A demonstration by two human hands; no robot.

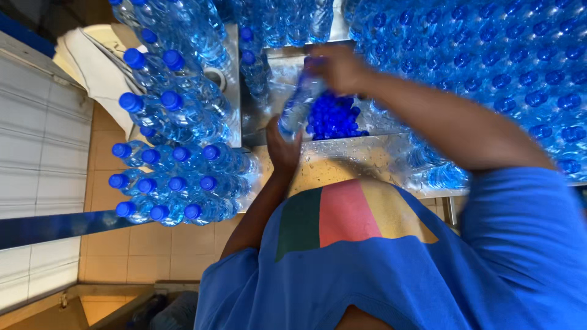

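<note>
I hold a clear water bottle (pixel 301 101) tilted over a wet metal counter (pixel 342 160). My left hand (pixel 282 146) grips its lower end from below. My right hand (pixel 339 68) is closed over its top end, where a blue cap shows. Motion blur hides the fingers' exact hold. Just right of the bottle lies a heap of loose blue caps (pixel 333 116) on the counter.
Capped blue bottles stand in rows at the left (pixel 177 159) and fill the right side (pixel 489 67). More bottles (pixel 275 24) stand behind the counter. A tiled floor (pixel 128 256) and white wall (pixel 36 146) lie to the left.
</note>
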